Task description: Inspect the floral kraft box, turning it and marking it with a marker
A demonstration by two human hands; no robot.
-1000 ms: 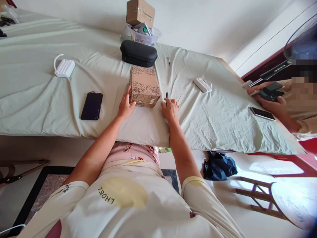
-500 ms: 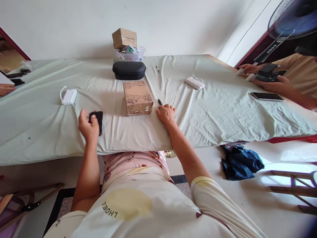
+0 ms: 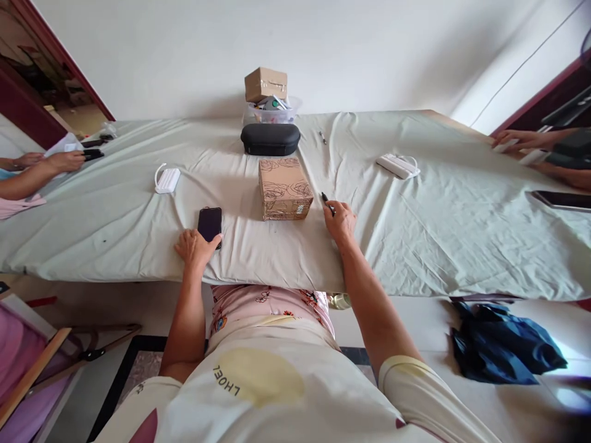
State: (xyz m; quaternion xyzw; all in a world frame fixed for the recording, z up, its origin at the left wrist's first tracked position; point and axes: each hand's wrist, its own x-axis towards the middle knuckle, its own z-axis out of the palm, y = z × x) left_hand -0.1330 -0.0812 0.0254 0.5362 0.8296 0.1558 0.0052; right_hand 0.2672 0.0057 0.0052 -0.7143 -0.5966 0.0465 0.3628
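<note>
My left hand (image 3: 194, 247) lies flat on the cloth-covered table (image 3: 115, 234) with its fingers spread, the fingertips touching the near edge of a black phone (image 3: 210, 224). My right hand (image 3: 340, 220) rests closed around a black pen (image 3: 327, 203), just right of a brown cardboard box with drawn roses (image 3: 284, 196). The box stands between my two hands, and neither hand touches it.
Behind the box lie a black zip case (image 3: 270, 139), a clear tub with a small carton on top (image 3: 266, 98), and a loose pen (image 3: 322, 137). White power banks (image 3: 167, 179) (image 3: 397, 165) lie on either side. Other people's hands work at far left (image 3: 64, 161) and far right (image 3: 526, 140). A dark cloth (image 3: 501, 347) lies on the floor.
My left hand left the box, swung left to the phone and now lies flat at its near edge. My right hand has stayed by the pen. The view turned left.
</note>
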